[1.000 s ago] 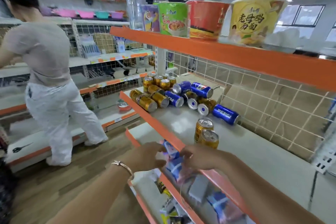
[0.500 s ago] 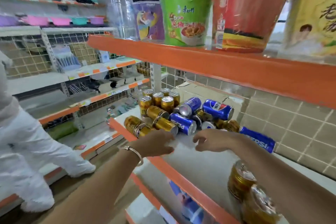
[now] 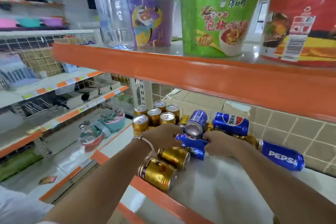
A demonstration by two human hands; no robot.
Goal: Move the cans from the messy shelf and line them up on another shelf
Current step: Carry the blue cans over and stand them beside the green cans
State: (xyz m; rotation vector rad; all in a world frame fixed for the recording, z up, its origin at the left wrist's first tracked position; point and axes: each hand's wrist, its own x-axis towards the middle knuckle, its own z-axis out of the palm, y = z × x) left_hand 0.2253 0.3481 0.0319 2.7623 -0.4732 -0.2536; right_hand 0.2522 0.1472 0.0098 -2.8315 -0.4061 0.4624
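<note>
A jumble of cans lies on the white middle shelf point(image 3: 218, 196). Two gold cans point(image 3: 158, 172) lie on their sides at the orange front lip, and several gold cans point(image 3: 154, 116) stand upright at the back left. Blue Pepsi cans lie tipped at the back point(image 3: 231, 123) and to the right point(image 3: 283, 156). One blue Pepsi can point(image 3: 192, 143) lies between my hands. My left hand point(image 3: 161, 136), with a bracelet at its wrist, curls over the pile at that can's left end; what it holds is hidden. My right hand point(image 3: 218, 143) grips the can's right side.
The upper shelf's orange edge point(image 3: 181, 72) hangs low over the cans. On it stand a clear bottle point(image 3: 112, 5) and purple point(image 3: 152, 20), green point(image 3: 216, 16) and red point(image 3: 305, 18) noodle cups. Other shelving fills the left, and a person's white clothing point(image 3: 18, 209) shows at bottom left.
The view has moved closer and up to the can pile. Both hands came up from the lower shelf, reached forward and closed in on the blue can.
</note>
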